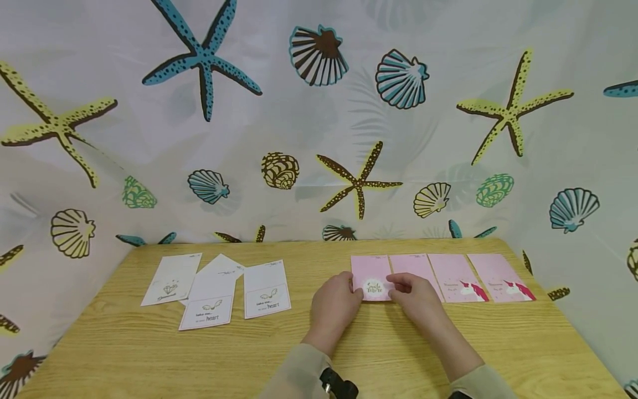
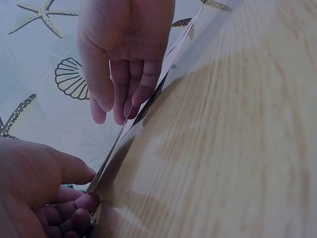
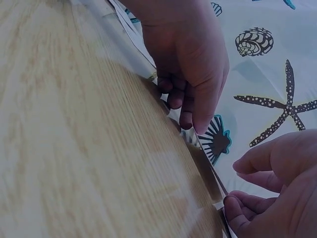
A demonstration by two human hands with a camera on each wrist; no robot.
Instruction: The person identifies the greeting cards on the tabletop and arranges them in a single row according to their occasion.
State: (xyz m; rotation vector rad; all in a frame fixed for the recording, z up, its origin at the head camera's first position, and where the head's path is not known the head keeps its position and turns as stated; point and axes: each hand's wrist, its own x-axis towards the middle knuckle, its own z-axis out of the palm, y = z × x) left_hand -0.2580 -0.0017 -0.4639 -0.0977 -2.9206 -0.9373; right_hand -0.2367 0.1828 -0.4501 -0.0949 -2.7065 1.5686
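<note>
A pink card [image 1: 370, 269] printed with "smile more" in a white circle is between my two hands, its near edge raised a little from the wood. My left hand [image 1: 336, 305] pinches its left side, thumb on top and fingers beneath, as the left wrist view shows. At the right edge is my right hand [image 1: 418, 302], with a fingertip touching the card in the right wrist view; its upper digits [image 3: 257, 163] stand apart from the paper. Right beside it lies a second pink card [image 1: 416, 266], partly hidden behind my right hand.
Two pink unicorn cards [image 1: 451, 271] [image 1: 493, 269] continue the row rightward. On the left lie a white diamond card [image 1: 176, 271], two white heart cards [image 1: 211, 291] [image 1: 264, 277], and a white card [image 1: 224, 262] partly covered. A patterned curtain [image 1: 319, 122] borders the wooden table [image 1: 149, 354].
</note>
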